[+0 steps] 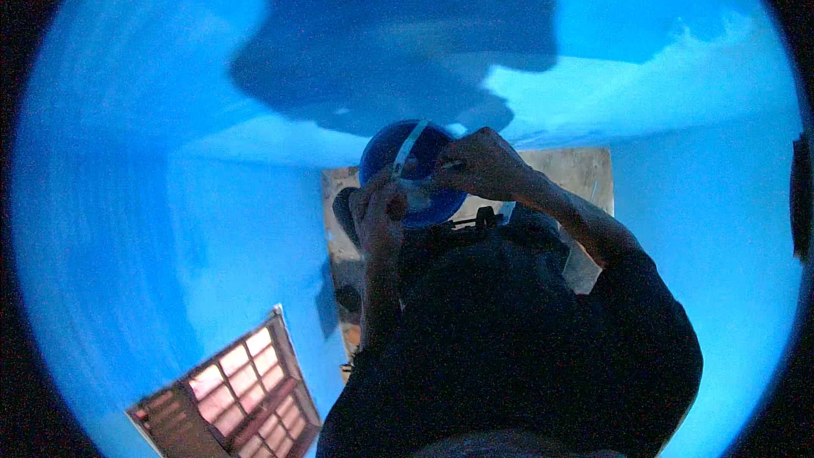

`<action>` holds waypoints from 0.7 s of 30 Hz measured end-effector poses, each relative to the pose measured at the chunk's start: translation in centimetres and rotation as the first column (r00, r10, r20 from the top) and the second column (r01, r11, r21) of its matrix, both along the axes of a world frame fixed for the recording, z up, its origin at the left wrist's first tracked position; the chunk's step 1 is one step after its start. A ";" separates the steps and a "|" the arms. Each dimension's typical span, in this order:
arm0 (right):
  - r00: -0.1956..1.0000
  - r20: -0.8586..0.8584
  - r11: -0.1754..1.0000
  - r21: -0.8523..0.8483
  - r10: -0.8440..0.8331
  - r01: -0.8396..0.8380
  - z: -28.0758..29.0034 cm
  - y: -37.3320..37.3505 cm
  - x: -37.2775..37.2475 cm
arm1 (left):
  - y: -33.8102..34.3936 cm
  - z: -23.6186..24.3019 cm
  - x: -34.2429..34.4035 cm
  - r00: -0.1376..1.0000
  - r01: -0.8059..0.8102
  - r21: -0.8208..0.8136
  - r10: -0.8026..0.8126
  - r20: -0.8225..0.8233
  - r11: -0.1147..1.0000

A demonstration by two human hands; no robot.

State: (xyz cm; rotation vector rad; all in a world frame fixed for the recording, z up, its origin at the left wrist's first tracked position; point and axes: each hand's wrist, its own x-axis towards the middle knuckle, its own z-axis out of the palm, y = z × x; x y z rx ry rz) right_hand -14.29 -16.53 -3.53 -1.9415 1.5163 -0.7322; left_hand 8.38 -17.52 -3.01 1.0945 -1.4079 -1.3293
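Presumably for steadiness, the blue bucket point(428, 219) is positioned at the torso's point(509, 331) eleven o'clock; at its eight-o'clock rim the left hand point(379, 209) is curled, grip untellable in dimness; at three, the right hand point(485, 162) is clenched.

The one view looks from the person's head, steeply down past the dark shirt point(517, 331) to the left hand point(379, 206) and the right hand point(482, 163), quite near; the wide round lens bends the blue walls point(712, 229) around them.
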 end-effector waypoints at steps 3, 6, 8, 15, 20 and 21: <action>0.999 0.032 0.997 -0.065 -0.030 0.032 5.1 0.2 -0.1 | -0.3 0.2 -0.1 0.959 -0.015 -0.320 0.104 0.263 0.947; 0.995 -0.001 0.993 -0.065 -0.098 0.098 3.2 -0.4 -1.1 | -0.3 1.6 -2.4 0.916 0.041 -0.390 0.121 0.383 0.920; 0.991 0.095 0.995 -0.032 -0.093 0.097 2.5 -0.7 -2.0 | -0.3 0.9 -2.7 0.996 -0.016 -0.018 0.014 -0.085 1.000; 0.966 0.249 0.986 0.129 0.072 -0.107 3.7 -0.3 -3.1 | -1.2 1.5 -4.1 0.982 -0.028 0.116 0.049 -0.185 0.993; 0.968 0.195 0.987 -0.026 0.160 -0.157 -0.9 -1.9 -5.7 | -1.1 2.9 -8.3 0.966 -0.132 0.242 0.179 -0.184 0.961; 0.995 0.015 0.994 -0.059 0.097 -0.096 -0.7 -1.5 -6.5 | -1.3 2.8 -9.6 0.967 -0.114 0.264 0.168 -0.193 0.958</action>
